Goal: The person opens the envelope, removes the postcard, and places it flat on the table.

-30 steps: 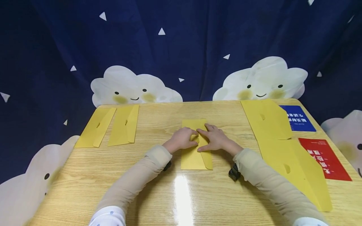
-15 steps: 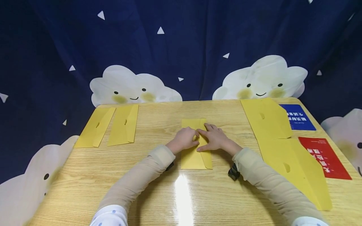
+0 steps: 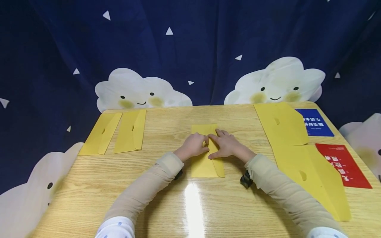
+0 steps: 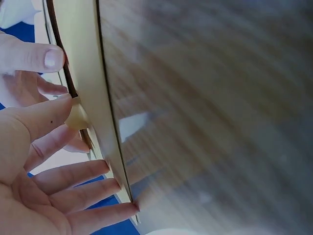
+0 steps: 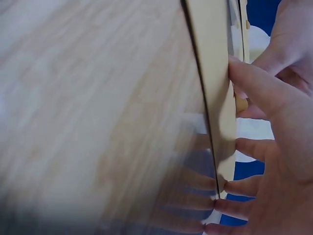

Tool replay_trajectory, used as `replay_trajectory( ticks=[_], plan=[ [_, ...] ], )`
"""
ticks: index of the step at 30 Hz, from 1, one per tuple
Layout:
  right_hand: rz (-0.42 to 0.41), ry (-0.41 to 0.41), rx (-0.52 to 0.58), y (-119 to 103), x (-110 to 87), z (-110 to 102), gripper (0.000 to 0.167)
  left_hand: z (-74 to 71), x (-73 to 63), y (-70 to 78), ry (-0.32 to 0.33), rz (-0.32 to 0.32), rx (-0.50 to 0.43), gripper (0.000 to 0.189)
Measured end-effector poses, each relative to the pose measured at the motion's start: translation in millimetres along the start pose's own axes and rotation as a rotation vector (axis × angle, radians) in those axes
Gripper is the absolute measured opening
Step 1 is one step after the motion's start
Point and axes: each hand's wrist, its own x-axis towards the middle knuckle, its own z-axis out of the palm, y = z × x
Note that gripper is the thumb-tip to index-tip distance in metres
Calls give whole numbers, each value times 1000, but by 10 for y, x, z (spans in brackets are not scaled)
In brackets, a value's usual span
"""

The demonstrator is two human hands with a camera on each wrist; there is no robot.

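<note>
A yellow paper envelope (image 3: 203, 169) lies flat on the wooden table in front of me, its long flap along the right side. My left hand (image 3: 192, 145) pinches the small rounded tab (image 4: 77, 115) at the envelope's middle between thumb and index finger. The other left fingers rest against the paper. On the flap side, my right hand (image 3: 227, 145) spreads its fingers over the envelope, thumb and fingertips touching the paper. The right wrist view shows its thumb (image 5: 244, 73) pressing near the tab.
Two yellow envelopes (image 3: 101, 134) (image 3: 130, 132) with folded flaps lie at the left. At the right lie two larger-looking yellow envelopes (image 3: 279, 124) (image 3: 297, 162) with flaps spread, overlapping a blue card (image 3: 317, 124) and a red card (image 3: 354, 168). A dark blue cloud-patterned curtain (image 3: 205, 49) hangs behind the table.
My left hand has shifted slightly right and its fingers have drawn in around the tab. The right hand and the envelope stay almost in place.
</note>
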Motion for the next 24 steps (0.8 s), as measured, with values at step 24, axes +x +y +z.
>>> replay_trajectory(
  ticks=[24],
  plan=[
    [-42,10,136,172,-218,-244,86,7,14,19,12,29,21,12]
  ],
)
